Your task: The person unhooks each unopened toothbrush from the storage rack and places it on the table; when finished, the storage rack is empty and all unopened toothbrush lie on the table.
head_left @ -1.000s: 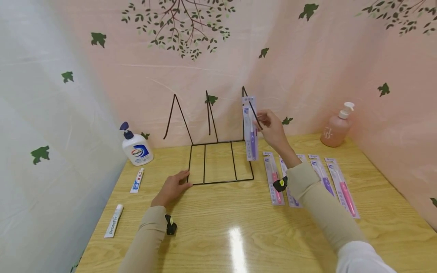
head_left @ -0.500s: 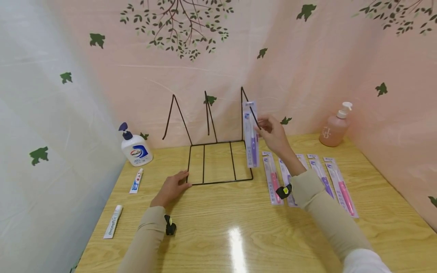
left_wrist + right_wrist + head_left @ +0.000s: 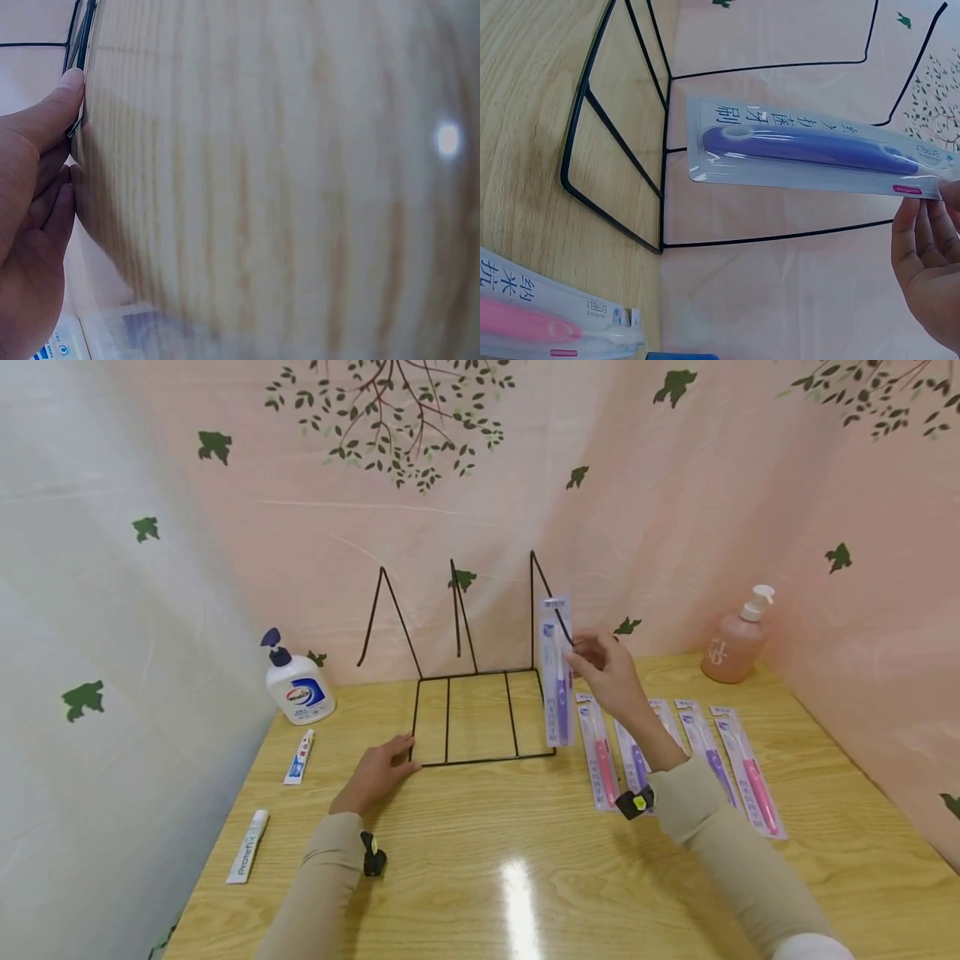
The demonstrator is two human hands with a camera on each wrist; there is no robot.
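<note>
My right hand (image 3: 611,677) pinches the edge of a toothbrush in a clear blister pack (image 3: 555,681), upright, its purple handle low. The prong (image 3: 542,574) at the right of a black wire rack (image 3: 480,761) crosses in front of the pack's upper part. In the right wrist view the packaged toothbrush (image 3: 810,150) shows its handle end, with its top cut off by the frame edge. At the rack's front left corner my left hand (image 3: 375,774) holds the wire between thumb and fingers. The other two prongs carry nothing.
Several packaged pink and purple toothbrushes (image 3: 756,777) lie in a row at right, partly behind the right forearm. A pink pump bottle (image 3: 733,647) stands at back right. Left are a white pump bottle (image 3: 303,693) and two tubes, a small one (image 3: 300,758) and a larger one (image 3: 249,846).
The right hand and the packaged toothbrush have moved down and slightly right, nearer to me along the right prong. The left hand has stayed at the rack's corner.
</note>
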